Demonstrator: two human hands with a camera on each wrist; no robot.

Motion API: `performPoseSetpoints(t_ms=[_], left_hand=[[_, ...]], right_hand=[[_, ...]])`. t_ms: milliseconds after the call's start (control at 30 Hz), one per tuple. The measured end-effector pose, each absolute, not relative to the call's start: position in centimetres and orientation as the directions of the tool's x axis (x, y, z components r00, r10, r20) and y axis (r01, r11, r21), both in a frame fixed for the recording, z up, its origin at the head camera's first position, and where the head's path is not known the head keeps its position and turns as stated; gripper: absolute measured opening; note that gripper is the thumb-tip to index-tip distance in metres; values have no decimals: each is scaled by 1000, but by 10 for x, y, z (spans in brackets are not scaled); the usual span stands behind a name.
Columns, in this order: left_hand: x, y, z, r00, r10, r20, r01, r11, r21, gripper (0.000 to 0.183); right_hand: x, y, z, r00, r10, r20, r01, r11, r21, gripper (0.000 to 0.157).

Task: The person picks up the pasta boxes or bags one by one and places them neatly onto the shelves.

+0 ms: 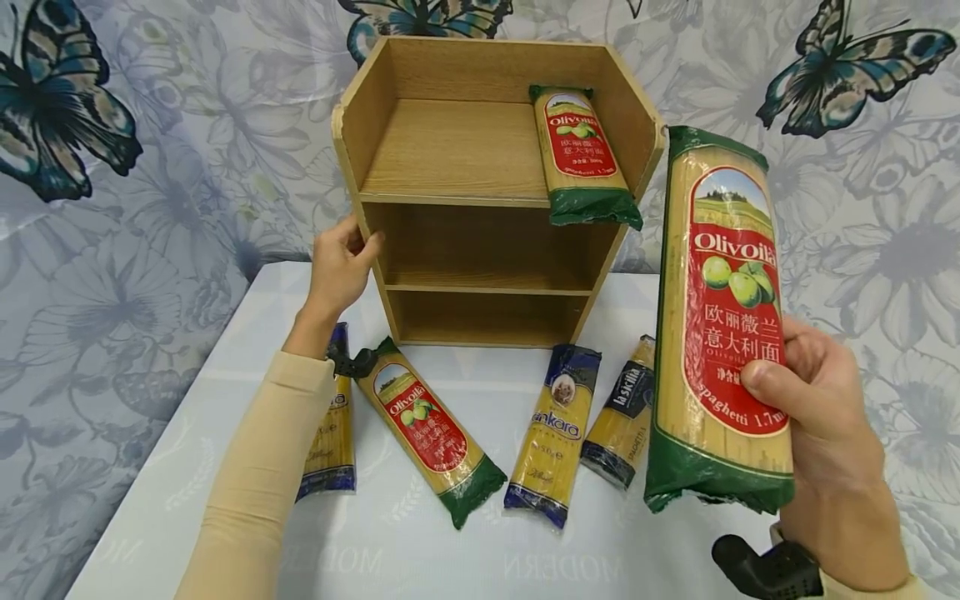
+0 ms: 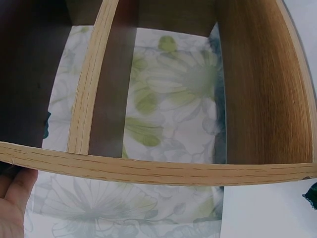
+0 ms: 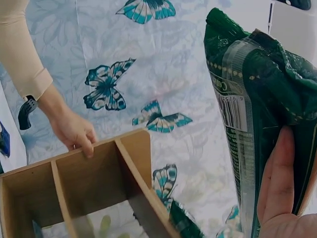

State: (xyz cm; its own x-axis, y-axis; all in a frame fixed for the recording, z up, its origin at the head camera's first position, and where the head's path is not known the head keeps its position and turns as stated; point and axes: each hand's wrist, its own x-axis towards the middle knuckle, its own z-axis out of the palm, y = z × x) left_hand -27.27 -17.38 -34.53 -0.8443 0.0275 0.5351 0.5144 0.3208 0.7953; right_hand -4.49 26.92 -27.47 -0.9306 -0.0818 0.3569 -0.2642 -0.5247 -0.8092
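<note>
A green-ended Olivoila spaghetti packet [image 1: 723, 325] is held upright by my right hand [image 1: 832, 425], thumb on its red label. In the right wrist view, fingers [image 3: 280, 178] lie along the packet's back. My left hand [image 1: 341, 267] grips the left side edge of a small wooden shelf [image 1: 465, 200], beside its middle compartment. The right wrist view also shows the left hand [image 3: 74, 129] on that edge. A second Olivoila packet [image 1: 581, 150] lies at the right of the shelf's top level, its lower end past the front edge.
Before the shelf, the white table [image 1: 420, 550] bears a third Olivoila packet [image 1: 431, 425], a blue-ended Ankara packet [image 1: 555, 433] and a La Sicilia packet [image 1: 621, 408]. Another blue-ended packet [image 1: 333, 433] is partly hidden by the left sleeve. Butterfly-patterned cloth [image 1: 187, 125] hangs behind.
</note>
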Motion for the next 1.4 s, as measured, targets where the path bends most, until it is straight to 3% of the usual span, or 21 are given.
performPoseSetpoints(t_ms=[300,433,800,1100,1400], left_hand=[[-273,-174,-346,-848,33,528,509,325,797,33],[-258,-167,-332,-850,36,525,506,329,797,32],[-245,-163,-320,-848,39,528,504,366,782,31],[-245,-164,-321,-843,42,536,510,381,772,30],[-246,-164,-320,-843,46,537,514,366,776,31]], right_hand=[[-57,258,-244,-963,-119,243,-168,-442,-881,44],[-60,240,-229,-970,-139,199,-123,-428,-896,48],[-83,199,-210,-960,-250,123,-38,-319,-947,41],[-106,186,-203,-952,-302,49,58,-334,-941,36],[-124,174,-198,-935,-349,-53,190,-370,-909,49]])
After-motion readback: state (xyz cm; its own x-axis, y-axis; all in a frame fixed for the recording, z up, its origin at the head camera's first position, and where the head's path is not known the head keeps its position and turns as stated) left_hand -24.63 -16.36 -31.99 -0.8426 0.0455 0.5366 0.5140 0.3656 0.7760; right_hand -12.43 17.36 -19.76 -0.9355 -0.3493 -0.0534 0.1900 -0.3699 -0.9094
